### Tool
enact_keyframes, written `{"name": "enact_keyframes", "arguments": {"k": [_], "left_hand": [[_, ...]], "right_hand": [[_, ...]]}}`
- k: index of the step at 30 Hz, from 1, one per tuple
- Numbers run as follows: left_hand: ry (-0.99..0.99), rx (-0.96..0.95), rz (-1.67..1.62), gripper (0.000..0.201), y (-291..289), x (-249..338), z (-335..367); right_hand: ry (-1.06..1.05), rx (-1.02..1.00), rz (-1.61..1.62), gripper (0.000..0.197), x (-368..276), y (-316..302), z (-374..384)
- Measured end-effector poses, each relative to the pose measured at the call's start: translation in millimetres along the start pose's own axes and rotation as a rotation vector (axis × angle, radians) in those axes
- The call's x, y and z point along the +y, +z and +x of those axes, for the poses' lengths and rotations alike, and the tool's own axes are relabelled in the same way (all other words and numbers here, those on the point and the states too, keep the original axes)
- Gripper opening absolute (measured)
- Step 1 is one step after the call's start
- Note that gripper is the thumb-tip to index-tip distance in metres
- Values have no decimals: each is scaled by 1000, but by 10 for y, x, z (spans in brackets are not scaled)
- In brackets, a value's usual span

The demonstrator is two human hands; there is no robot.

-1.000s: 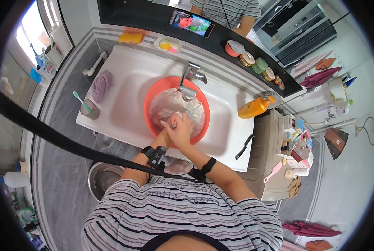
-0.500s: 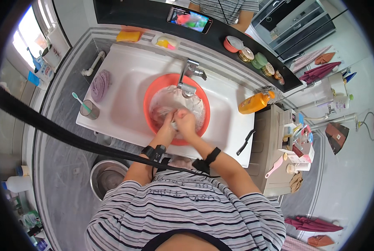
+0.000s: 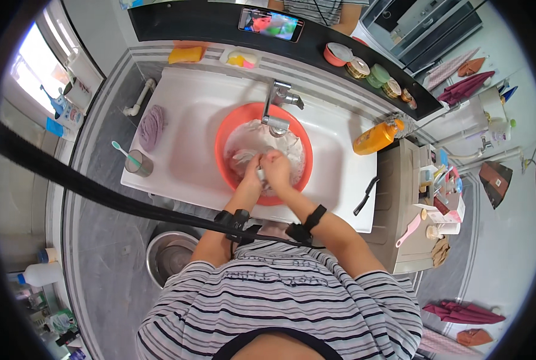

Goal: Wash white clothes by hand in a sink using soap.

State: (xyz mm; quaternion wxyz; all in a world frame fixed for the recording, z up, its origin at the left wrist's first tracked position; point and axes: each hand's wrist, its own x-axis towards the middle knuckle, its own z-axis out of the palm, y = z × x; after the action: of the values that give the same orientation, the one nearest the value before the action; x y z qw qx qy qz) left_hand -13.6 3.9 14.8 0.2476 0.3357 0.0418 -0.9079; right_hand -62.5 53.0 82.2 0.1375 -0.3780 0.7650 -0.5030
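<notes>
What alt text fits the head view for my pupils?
A person's hands hold white cloth in a red basin below a tap. The basin sits in a white sink, with purple cloth at left, orange bottle at right.

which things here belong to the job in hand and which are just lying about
In use:
white cloth, bunched between the left hand and right hand
red basin

Apparently just lying about:
purple cloth
toothbrush in a cup
phone
metal bowl
</notes>
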Motion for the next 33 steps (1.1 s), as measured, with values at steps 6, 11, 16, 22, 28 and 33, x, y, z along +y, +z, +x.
{"name": "enact_keyframes", "arguments": {"k": [6,11,16,22,28,33], "left_hand": [[74,-341,39,18,-124,4,51],[-17,-183,147,20,-16,15,-49],[-37,39,4,29,119,77,-188],[2,-65,-94,62,441,192,-624],[-52,-115,63,67,220,-9,-210],[-394,-262,-155,73,360,-210,-572]], "right_hand": [[-315,-40,-105,18,-142,66,-157],[-4,71,-158,23,358,21,390],[153,-61,-13,33,269,-37,202],[-486,78,-489,49,-412,-168,-253],[-55,-32,-66,37,114,-205,367],[3,37,149,26,-346,-399,283]]}}
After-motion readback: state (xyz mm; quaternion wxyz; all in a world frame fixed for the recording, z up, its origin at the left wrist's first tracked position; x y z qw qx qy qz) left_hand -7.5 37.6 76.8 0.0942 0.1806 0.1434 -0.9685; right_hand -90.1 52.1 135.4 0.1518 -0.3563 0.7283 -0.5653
